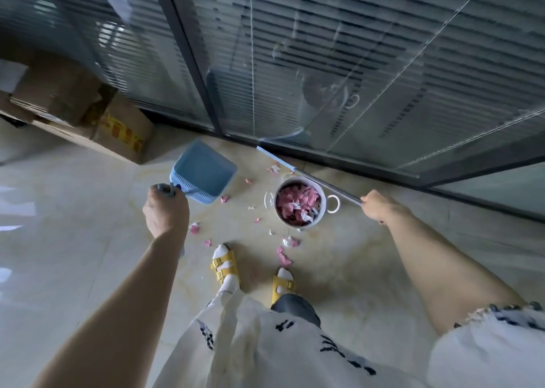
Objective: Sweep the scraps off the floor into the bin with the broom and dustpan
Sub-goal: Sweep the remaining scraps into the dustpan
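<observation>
Head view: the handle of a blue plastic dustpan (203, 170) is gripped by the curled left hand (165, 210). A thin grey-and-blue broom pole (309, 176) is clasped in the right hand (380, 207). Between both grips is seen a round white bin (323, 207) — full of paper — with pink and white paper scraps (284, 257) scattered around it.

Glossy beige floor (73, 240), glass wall (324, 48) with blinds, cardboard boxes (118, 128)
</observation>
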